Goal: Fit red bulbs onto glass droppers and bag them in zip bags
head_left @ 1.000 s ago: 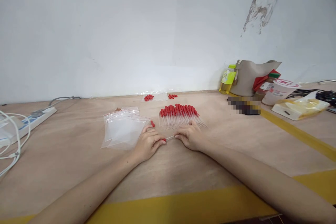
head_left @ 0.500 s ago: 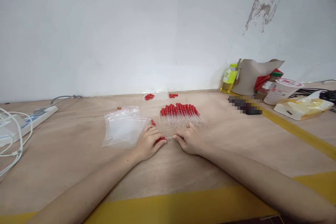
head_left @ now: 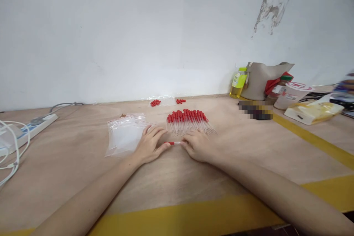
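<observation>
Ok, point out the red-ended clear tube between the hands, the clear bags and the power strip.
Red-ended clear tube (head_left: pixel 172 143): head view, on its red end.
Clear bags (head_left: pixel 124 135): head view, middle of the overlapping pile.
Power strip (head_left: pixel 37 129): head view, on its white side.

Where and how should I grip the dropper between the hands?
Take the dropper by its red end, probably from the left: that end looks thicker and faces the left hand, while the right hand covers the clear tube's far end.

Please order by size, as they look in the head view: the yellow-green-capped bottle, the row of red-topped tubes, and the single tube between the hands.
1. Row of tubes
2. Bottle
3. Single tube, partly hidden
</observation>
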`<state>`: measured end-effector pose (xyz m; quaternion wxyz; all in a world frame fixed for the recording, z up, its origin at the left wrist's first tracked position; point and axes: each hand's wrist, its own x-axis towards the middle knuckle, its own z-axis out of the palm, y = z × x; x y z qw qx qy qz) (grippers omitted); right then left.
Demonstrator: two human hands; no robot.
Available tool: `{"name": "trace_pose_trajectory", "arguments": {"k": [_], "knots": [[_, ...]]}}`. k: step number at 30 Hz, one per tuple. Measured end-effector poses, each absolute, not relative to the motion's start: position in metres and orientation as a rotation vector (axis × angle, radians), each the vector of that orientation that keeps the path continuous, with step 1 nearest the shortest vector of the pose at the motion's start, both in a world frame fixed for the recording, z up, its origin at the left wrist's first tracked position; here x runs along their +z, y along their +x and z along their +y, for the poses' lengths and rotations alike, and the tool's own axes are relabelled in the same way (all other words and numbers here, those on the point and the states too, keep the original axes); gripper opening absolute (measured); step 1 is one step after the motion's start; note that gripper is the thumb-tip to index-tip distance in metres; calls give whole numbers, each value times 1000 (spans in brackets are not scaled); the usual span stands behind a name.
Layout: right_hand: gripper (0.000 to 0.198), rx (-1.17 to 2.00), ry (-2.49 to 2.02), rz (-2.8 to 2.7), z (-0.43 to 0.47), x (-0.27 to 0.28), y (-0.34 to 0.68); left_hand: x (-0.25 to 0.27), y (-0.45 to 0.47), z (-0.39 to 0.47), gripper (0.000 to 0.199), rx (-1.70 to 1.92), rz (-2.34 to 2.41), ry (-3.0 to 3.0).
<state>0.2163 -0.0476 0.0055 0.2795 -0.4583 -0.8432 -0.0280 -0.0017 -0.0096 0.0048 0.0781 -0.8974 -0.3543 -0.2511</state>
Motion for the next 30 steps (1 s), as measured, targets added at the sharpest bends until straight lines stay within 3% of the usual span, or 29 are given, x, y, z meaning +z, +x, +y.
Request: {"name": "trace_pose_trajectory", "arguments": {"k": [10,19,30], "knots": [[25,292,-1614,-1680,16,7,255,-6,-14,5,36,-587,-1384,-2574],[22,-22,-1940,-1674,29,22,207,-9,-14,6,16,-835,-1382,-2454],[15,212,-1907,-1700,46,14,199,-10,-16,8,7,-939,-1352,-2425]]}}
